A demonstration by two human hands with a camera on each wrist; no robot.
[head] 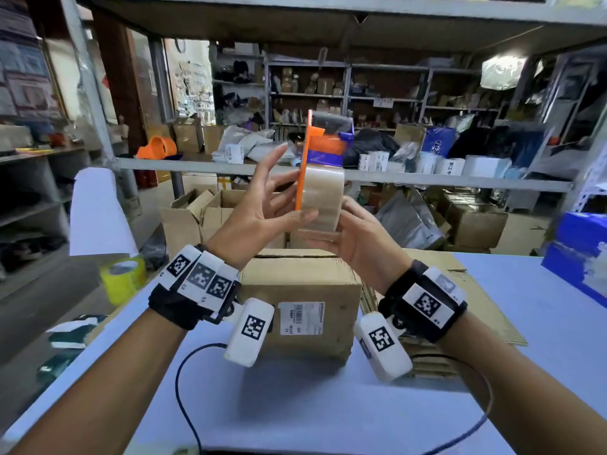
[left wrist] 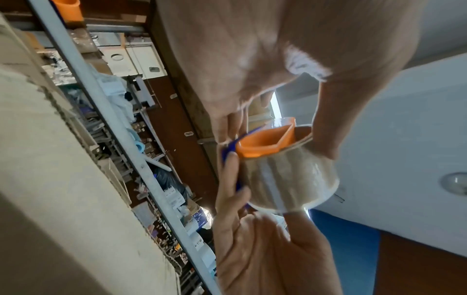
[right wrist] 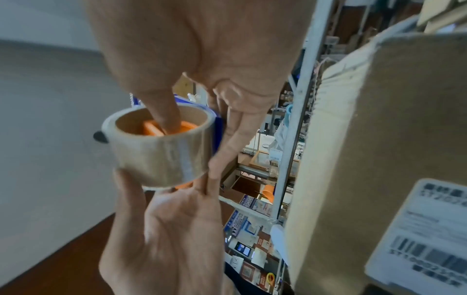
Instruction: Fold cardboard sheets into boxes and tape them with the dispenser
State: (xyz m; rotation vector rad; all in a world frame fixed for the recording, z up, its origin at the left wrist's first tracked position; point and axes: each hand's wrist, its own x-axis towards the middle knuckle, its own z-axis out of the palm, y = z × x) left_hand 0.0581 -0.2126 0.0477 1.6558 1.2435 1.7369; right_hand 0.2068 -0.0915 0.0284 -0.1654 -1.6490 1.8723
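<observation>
Sitting on the pale blue table point(head: 361, 405) is the closed cardboard box point(head: 300, 300), with a white label on its front. All other things are told from this box. Just to its right lies a stack of flat cardboard sheets point(head: 466, 284). Off to its left, near the table's edge, stands a yellow tape roll point(head: 122, 278). Right above the box, both hands hold up the tape dispenser point(head: 315, 152), orange and blue, with a clear tape roll point(head: 323, 195) on it. The left hand point(head: 262, 205) is spread wide, fingers straight, touching the dispenser's orange side. The right hand point(head: 361, 238) grips the clear roll from below, with its thumb point(right wrist: 161, 111) poked inside the roll's hole.
</observation>
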